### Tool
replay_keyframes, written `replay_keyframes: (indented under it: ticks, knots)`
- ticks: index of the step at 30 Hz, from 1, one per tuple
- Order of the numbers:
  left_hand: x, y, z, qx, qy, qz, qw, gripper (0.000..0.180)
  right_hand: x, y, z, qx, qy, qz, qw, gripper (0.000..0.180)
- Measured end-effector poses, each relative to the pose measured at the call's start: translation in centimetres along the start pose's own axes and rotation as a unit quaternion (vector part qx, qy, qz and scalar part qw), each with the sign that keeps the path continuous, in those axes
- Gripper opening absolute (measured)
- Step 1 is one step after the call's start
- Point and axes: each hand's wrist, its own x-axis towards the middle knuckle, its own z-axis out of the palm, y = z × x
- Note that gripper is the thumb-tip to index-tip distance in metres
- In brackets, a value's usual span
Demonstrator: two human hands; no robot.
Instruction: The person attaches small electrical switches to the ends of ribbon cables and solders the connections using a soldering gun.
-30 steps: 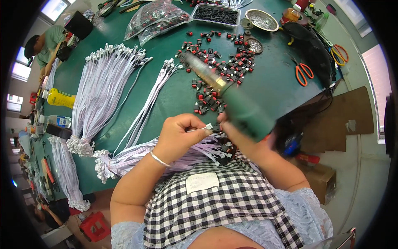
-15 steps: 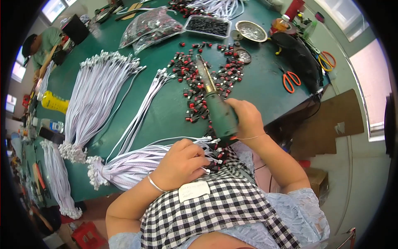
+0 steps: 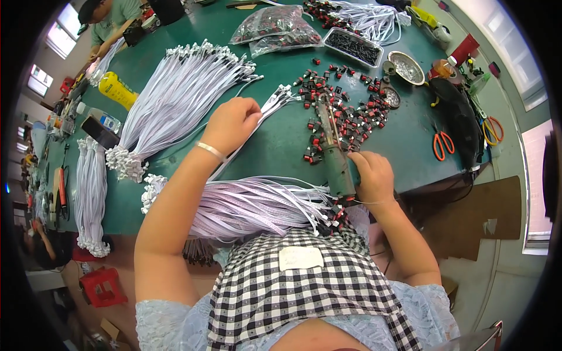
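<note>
My left hand [image 3: 234, 124], its fingers curled in, is over a thin bundle of white flat cables [image 3: 275, 102]; whether it pinches one is hidden. My right hand [image 3: 376, 175] rests with bent fingers against the right side of a green-bodied tool [image 3: 336, 169] with a metal barrel. What its fingertips hold, if anything, does not show. The tool points away from me, over scattered small red-and-black connectors [image 3: 366, 120]. A thick bundle of white cables [image 3: 252, 205] lies along the table's near edge, its right ends by black-and-red pieces [image 3: 338, 215].
A large cable bundle [image 3: 181, 93] and a yellow bottle [image 3: 117, 89] occupy the left. Farther back are plastic bags of parts [image 3: 275, 29], a tray of black pieces [image 3: 353, 47] and a metal bowl [image 3: 405, 67]. Orange-handled scissors [image 3: 443, 145] lie right. A co-worker [image 3: 114, 23] sits far left.
My left hand has left the near cable bundle and moved up and forward to the thin bundle. My right hand stays beside the green tool. The whole view has shifted.
</note>
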Motion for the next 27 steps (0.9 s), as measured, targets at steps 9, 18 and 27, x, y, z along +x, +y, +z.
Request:
replay_keyframes:
  ticks: [9, 18, 27]
  knots:
    - [2.7, -2.2, 2.3, 0.015, -0.047, -0.090, 0.995, 0.023, -2.8, 1.0, -2.5, 0.215, 0.089, 0.167, 0.958, 0.035]
    - [2.9, -1.7, 2.0, 0.002, -0.094, -0.123, 0.988, 0.024, -0.4, 0.0, -3.9, 0.634, 0.101, 0.403, 0.653, 0.047]
    - [0.9, 1.7, 1.4, -0.076, -0.040, -0.054, 0.995, 0.027, 0.7, -0.8, -3.8, 0.692, 0.094, 0.392, 0.599, 0.044]
